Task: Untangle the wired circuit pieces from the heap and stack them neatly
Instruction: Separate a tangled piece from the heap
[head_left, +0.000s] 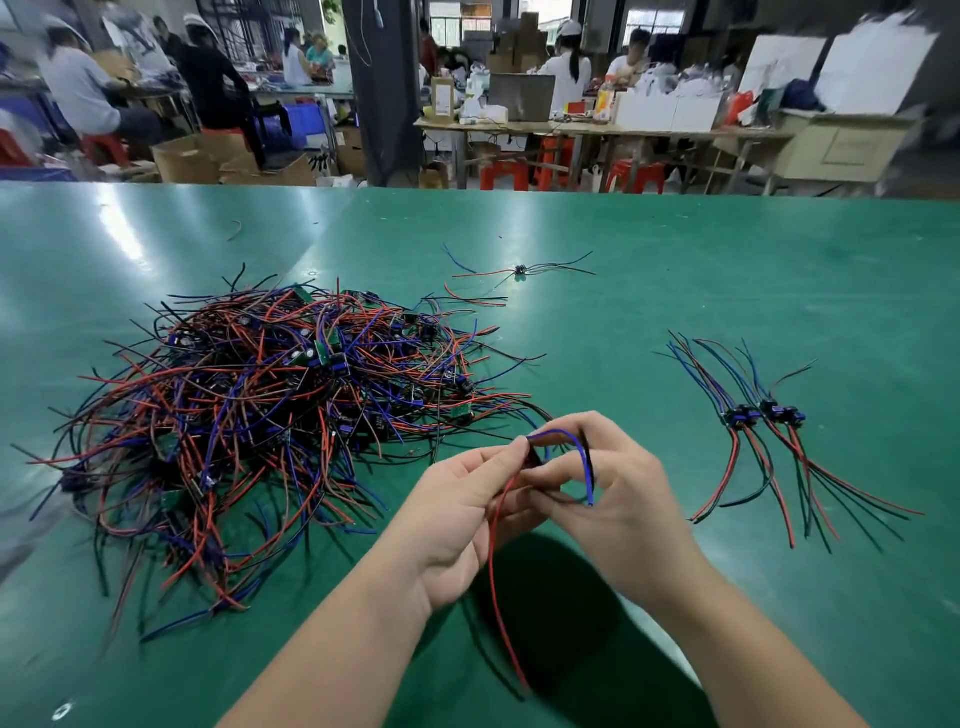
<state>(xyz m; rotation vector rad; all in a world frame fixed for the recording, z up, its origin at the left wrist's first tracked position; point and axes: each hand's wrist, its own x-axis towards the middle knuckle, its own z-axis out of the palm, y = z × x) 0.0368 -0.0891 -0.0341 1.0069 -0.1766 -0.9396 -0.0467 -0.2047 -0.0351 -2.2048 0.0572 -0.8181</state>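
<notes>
A big tangled heap (270, 415) of small circuit boards with red, blue and black wires lies on the left of the green table (675, 291). To the right, a small group of sorted pieces (763, 415) lies with blue wires pointing away and red and black wires toward me. Between them, above the table, my left hand (462, 514) and my right hand (618, 499) both hold one wired piece (566, 447). Its blue wire arches over my right fingers and its red wire hangs down toward me. The board itself is mostly hidden by my fingers.
A single wired piece (520, 270) lies apart at the far middle of the table, with loose red and black wires (472, 299) just in front of it. Beyond the table's far edge are people at work benches, red stools and cardboard boxes.
</notes>
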